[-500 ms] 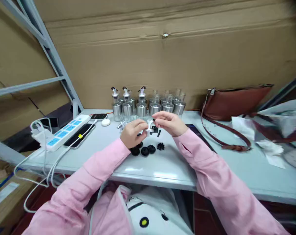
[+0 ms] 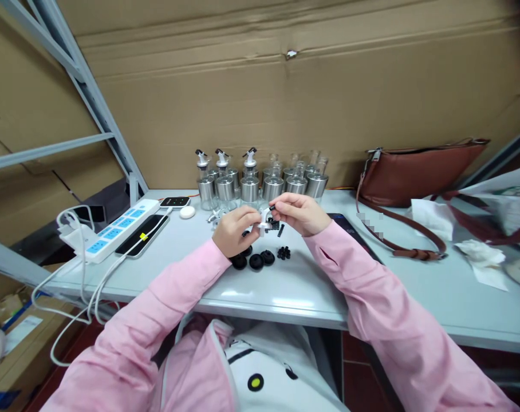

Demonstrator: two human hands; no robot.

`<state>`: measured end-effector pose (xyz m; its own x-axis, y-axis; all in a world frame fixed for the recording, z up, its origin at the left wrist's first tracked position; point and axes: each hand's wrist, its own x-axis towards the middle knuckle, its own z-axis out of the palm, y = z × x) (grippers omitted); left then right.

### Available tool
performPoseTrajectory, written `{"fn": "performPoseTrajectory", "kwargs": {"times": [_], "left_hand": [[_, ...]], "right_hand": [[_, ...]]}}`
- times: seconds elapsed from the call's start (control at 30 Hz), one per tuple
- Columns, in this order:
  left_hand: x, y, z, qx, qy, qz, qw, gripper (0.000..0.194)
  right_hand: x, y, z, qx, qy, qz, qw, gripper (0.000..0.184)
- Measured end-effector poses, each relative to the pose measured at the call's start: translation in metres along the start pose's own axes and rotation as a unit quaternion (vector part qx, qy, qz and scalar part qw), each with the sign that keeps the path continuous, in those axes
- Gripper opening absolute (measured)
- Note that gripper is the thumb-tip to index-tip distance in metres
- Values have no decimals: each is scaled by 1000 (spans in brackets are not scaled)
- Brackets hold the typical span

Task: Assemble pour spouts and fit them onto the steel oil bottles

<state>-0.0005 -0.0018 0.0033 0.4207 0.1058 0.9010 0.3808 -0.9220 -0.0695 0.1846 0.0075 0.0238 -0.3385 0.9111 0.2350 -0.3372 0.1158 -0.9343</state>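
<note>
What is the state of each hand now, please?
Left hand: closed, pinching a white plastic piece.
Right hand: closed, pinching a small black part at the white piece.

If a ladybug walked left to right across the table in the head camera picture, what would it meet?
White power strip, small round white thing, black round parts, tiny black pieces, brown bag.

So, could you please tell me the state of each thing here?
Left hand, pinching white plastic part
Right hand, pinching small black part
Three steel-banded glass bottles with white spouts, upright, stoppered
Steel-banded glass bottles without spouts, upright, visible necks open
Black rectangular left-side phone, screen dark
White plastic power strip, partly occupied
Brown leather bag, upright
</note>
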Motion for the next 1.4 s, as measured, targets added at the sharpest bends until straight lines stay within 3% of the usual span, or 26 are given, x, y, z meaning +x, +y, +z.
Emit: {"fn": "performPoseTrajectory", "kwargs": {"times": [0.47, 0.73, 0.87, 1.4], "left_hand": [[1, 2, 1, -12, -1, 0, 1000, 10], [0, 0, 0, -20, 5, -5, 1000, 13], [-2, -1, 0, -16, 12, -14, 1000, 14], [-1, 4, 0, -3, 17, -19, 1000, 10]], "right_hand": [[0, 4, 2, 14, 5, 3, 1000, 28], [0, 7, 6, 87, -35, 78, 993, 32], [-1, 9, 13, 128, -54, 118, 983, 24], [-4, 11, 23, 205, -38, 153, 966, 14]]}}
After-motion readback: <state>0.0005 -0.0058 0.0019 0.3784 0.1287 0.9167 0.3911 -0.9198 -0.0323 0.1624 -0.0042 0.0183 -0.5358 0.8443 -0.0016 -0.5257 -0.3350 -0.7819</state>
